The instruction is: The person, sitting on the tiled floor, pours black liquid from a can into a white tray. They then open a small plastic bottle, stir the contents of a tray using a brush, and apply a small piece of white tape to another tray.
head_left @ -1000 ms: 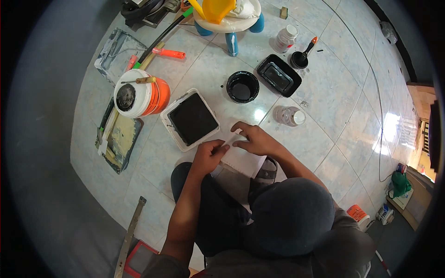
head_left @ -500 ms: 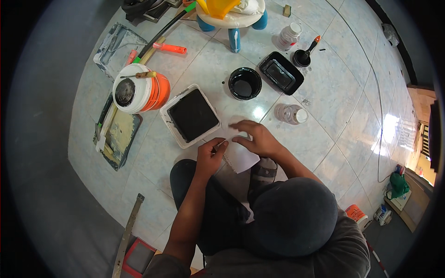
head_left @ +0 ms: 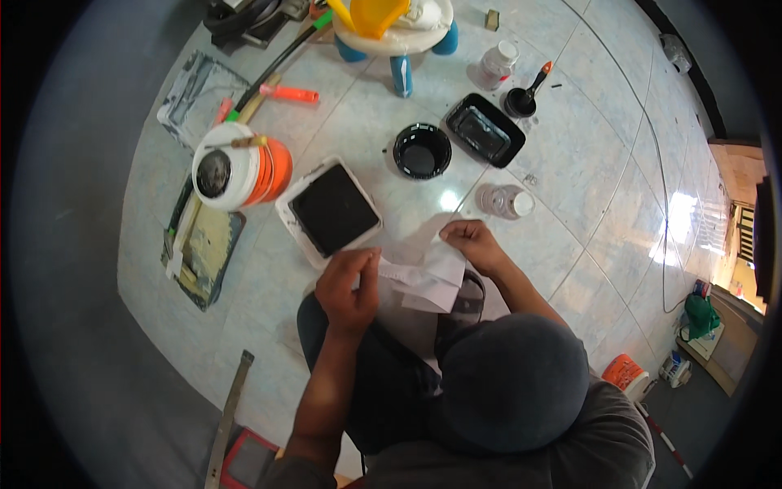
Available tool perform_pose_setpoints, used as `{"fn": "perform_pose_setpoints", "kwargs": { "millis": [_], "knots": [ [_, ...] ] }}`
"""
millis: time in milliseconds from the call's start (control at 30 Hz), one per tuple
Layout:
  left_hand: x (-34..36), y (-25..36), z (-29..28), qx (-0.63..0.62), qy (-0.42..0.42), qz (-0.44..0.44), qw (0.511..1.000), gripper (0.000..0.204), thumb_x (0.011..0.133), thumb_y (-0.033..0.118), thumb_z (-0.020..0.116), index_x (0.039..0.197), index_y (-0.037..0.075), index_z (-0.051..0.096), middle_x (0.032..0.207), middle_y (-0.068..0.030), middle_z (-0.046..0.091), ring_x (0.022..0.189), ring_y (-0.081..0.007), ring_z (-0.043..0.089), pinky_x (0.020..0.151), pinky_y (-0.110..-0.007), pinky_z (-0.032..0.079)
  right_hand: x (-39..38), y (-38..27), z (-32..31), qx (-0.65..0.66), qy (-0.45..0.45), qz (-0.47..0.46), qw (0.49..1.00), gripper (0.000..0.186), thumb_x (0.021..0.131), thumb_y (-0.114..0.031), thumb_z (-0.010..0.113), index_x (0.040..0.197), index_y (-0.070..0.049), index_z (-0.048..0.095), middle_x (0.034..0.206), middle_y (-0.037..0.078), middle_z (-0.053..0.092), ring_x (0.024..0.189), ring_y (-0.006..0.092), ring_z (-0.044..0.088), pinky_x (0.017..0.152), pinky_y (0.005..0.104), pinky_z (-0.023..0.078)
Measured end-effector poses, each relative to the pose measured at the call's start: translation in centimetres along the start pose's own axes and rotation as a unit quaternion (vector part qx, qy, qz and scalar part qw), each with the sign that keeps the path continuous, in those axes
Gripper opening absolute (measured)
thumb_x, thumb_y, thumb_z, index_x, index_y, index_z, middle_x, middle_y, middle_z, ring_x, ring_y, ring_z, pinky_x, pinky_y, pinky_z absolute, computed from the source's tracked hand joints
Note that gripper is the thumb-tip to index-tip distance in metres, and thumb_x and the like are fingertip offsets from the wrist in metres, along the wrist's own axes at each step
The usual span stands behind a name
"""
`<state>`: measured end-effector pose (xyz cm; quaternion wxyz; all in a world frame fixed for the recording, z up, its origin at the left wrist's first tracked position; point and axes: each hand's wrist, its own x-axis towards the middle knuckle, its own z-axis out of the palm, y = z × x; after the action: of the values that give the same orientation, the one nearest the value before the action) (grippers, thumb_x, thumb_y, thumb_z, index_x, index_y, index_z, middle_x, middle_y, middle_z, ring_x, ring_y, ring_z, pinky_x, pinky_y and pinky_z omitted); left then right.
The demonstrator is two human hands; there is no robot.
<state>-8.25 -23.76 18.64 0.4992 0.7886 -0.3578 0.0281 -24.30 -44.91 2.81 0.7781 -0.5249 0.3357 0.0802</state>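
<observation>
My left hand (head_left: 349, 292) pinches the left end of a creased white paper sheet (head_left: 428, 285) with a perforated edge, low in front of me. My right hand (head_left: 472, 244) pinches the sheet's upper right, fingers closed on it. The paper hangs over my legs and a dark sandal (head_left: 468, 304). Just beyond my left hand sits a white square tub (head_left: 368, 181) holding a flat black surface. A clear bottle with a white lid (head_left: 505, 201) stands beyond my right hand, and a round black container of dark liquid (head_left: 422, 151) is farther forward.
An orange-and-white bucket (head_left: 269, 171) with a tool on top stands left, beside roller trays (head_left: 212, 253) and poles. Ahead are a black tray (head_left: 485, 129), a brush in a cup (head_left: 520, 102), another bottle (head_left: 497, 65) and a stool (head_left: 401, 75). A cable (head_left: 664, 163) runs along the right.
My hands have moved apart, the left leftward and the right rightward, and the paper now spreads between them with a loose flap. My right fingers have closed from a looser, spread shape.
</observation>
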Motion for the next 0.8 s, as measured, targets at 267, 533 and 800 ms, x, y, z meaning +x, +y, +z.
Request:
{"fn": "perform_pose_setpoints", "kwargs": {
  "millis": [267,533,800],
  "knots": [
    [-3.2,0.9,-2.5,-0.102,-0.061,-0.188,0.975,0.014,0.1,0.009,0.071,0.107,-0.001,0.078,0.09,-0.015,0.074,0.074,-0.0231,0.07,0.063,-0.031,0.051,-3.4,2.5,-4.6,-0.354,0.156,-0.178,0.905,0.007,0.091,-0.003,0.068,0.093,0.002,0.074,0.083,0.028,0.07,0.082,0.0459,0.072,0.072,0.0479,0.056],
    [-9.0,-6.0,5.7,0.126,-0.385,-0.079,0.911,0.058,0.096,0.03,0.075,0.146,0.003,0.062,0.15,-0.0237,0.059,0.134,-0.0446,0.059,0.111,-0.049,0.049,-5.8,-8.2,0.8,-0.325,0.158,-0.261,0.895,0.01,0.098,-0.006,0.069,0.104,0.002,0.072,0.083,0.022,0.07,0.075,0.0391,0.072,0.071,0.0443,0.055],
    [-7.4,-7.4,3.6,-0.536,-0.179,-0.506,0.652,0.086,0.107,0.064,0.051,0.168,0.005,0.034,0.171,-0.0181,0.035,0.153,-0.031,0.041,0.125,-0.048,0.033,-5.6,-7.8,2.1,-0.068,0.131,-0.178,0.973,0.01,0.106,-0.007,0.066,0.112,0.0,0.067,0.083,-0.001,0.067,0.069,0.0028,0.055,0.061,0.0232,0.043]
  ]
}}
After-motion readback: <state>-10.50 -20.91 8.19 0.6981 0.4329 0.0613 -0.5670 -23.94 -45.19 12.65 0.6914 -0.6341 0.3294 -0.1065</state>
